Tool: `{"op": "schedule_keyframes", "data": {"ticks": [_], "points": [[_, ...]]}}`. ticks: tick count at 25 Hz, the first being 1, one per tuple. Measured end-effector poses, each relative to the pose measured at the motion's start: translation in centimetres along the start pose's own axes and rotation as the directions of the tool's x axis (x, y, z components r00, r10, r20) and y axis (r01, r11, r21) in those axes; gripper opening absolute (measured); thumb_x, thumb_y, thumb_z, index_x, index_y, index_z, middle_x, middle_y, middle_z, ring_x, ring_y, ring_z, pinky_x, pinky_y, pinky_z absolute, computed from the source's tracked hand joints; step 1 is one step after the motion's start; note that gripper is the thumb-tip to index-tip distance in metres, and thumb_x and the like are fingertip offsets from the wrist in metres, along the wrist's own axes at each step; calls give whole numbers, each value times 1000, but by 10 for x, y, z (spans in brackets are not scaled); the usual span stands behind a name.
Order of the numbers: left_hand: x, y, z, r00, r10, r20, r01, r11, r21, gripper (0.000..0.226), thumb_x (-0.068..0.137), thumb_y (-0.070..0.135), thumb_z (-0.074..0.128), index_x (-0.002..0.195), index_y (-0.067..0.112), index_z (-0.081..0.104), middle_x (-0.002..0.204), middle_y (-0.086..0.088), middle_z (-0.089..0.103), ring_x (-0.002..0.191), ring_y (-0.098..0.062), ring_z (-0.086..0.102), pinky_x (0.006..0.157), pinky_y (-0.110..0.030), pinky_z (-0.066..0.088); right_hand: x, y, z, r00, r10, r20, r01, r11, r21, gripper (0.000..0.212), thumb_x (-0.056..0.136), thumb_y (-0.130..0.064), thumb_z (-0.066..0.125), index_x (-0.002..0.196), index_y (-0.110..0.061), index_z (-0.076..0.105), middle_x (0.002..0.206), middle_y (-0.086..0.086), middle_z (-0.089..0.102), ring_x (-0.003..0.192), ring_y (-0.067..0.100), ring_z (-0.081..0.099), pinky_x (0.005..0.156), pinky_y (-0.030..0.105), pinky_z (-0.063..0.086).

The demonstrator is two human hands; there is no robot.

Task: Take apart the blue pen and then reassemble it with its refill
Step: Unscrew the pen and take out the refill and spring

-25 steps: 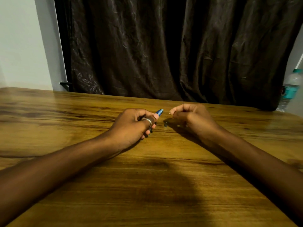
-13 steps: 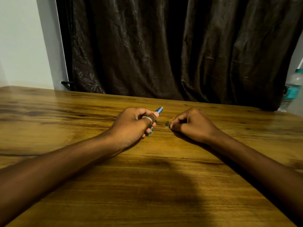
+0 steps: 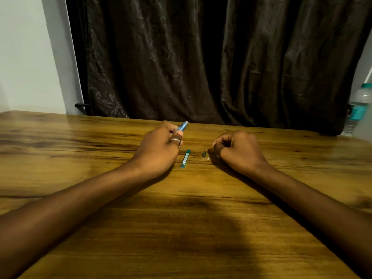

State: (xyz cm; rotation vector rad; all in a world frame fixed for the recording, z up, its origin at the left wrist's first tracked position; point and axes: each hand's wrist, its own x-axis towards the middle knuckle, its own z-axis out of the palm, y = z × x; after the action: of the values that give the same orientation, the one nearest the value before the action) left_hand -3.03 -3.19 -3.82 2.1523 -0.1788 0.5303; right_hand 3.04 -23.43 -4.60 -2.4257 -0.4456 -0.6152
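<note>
My left hand (image 3: 159,150) is closed around the blue pen barrel (image 3: 182,126), whose end sticks out past my fingers toward the curtain. A teal piece of the pen (image 3: 185,158) lies flat on the wooden table (image 3: 181,228) just right of that hand. A small grey tip piece (image 3: 204,154) stands on the table beside a tiny pale bit (image 3: 208,158). My right hand (image 3: 240,152) rests on the table just right of those small parts, fingers curled in, with nothing visible in it.
A dark curtain (image 3: 201,57) hangs behind the far table edge. A clear water bottle with a teal label (image 3: 357,109) stands at the far right. A pale wall (image 3: 26,57) is at the left.
My left hand has lifted away with the barrel, uncovering the teal piece on the table. My right hand has drawn back to the right, leaving the small grey tip piece standing alone.
</note>
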Motion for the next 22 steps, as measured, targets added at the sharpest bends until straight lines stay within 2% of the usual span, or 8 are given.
{"op": "schedule_keyframes", "data": {"ticks": [4,6,8,10,13,16,18,22], "points": [[6,2,4,997,18,74,-49,891,452,28,99,39,53,118,20,57,94,2,65,83,-16,63,65,-31,53,-1,-4,4,996,-81,-46,76,991,-109,12,89,-25,66,87,-24,78,84,-12,74,80,2,65,73,33,59],[12,1,9,994,-26,108,-39,829,558,33,95,49,55,110,21,63,86,3,65,80,-15,62,66,-33,52,-1,-6,7,991,-122,-64,110,980,-166,13,88,-27,65,88,-24,77,84,-9,74,78,5,64,72,37,59],[17,-1,12,990,-84,112,-5,779,627,38,90,57,58,100,22,67,77,5,61,72,-14,57,59,-30,43,-1,-7,8,988,-130,-80,113,976,-185,14,88,-28,65,89,-22,77,85,-8,75,80,8,65,73,38,59],[20,-1,10,985,-126,117,22,767,641,37,87,58,61,98,23,68,77,5,61,74,-15,57,60,-30,44,-1,-8,8,987,-135,-85,117,976,-185,15,88,-28,65,90,-21,78,87,-6,75,82,9,65,74,38,58],[20,0,3,975,-155,156,28,791,611,27,92,44,62,104,20,69,82,2,64,80,-17,61,65,-32,47,-2,-9,5,986,-142,-83,126,976,-176,15,88,-28,65,92,-21,78,89,-5,76,83,10,66,75,35,57],[14,-2,-3,981,-137,137,28,799,600,25,95,38,59,107,17,67,82,2,62,78,-16,59,64,-32,45,-4,-11,4,986,-143,-83,126,975,-183,15,89,-28,66,92,-22,78,89,-6,76,80,8,63,73,29,54],[9,-5,-6,981,-116,154,0,798,603,27,96,38,57,111,17,66,87,0,64,82,-19,60,69,-34,49,-4,-12,3,986,-142,-88,124,976,-179,14,89,-28,65,92,-22,78,88,-6,75,80,8,62,72,27,52],[1,-5,-7,982,-22,187,-83,839,537,23,97,35,56,115,23,64,100,-1,69,92,-22,63,82,-41,55,-5,-12,3,981,-155,-114,135,977,-165,17,89,-32,64,91,-23,78,89,-7,76,81,8,64,74,32,55]]}}
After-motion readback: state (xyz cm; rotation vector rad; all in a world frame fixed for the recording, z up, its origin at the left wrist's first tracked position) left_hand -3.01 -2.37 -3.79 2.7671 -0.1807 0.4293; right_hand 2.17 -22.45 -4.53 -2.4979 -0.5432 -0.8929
